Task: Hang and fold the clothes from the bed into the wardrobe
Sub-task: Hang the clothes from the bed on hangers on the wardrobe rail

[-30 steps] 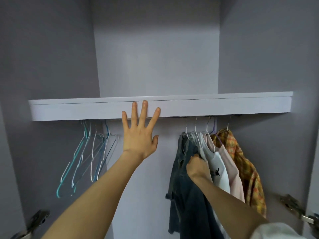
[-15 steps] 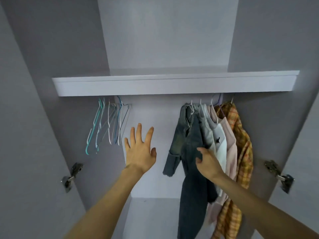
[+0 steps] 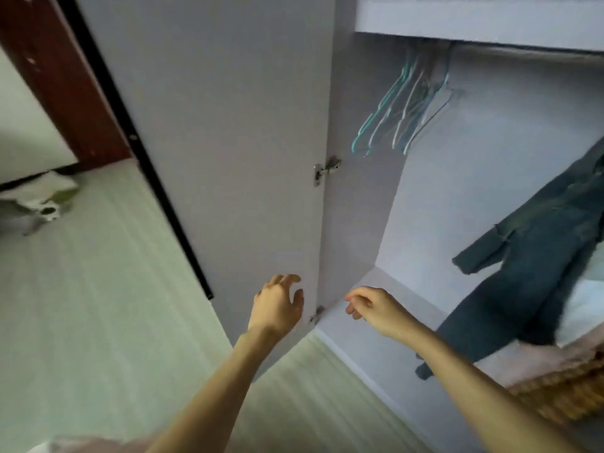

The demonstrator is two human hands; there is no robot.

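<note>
Both hands, left (image 3: 277,305) and right (image 3: 376,310), hang loosely curled and empty beside the wardrobe door (image 3: 228,142); jeans (image 3: 539,256) already hang inside, spare hangers (image 3: 402,116) wait, and more clothes presumably remain unseen.

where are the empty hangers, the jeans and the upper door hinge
hangers (image 3: 397,117), head view, on the middle of the bunch
jeans (image 3: 536,256), head view, on the leg
hinge (image 3: 327,170), head view, on its metal arm
</note>
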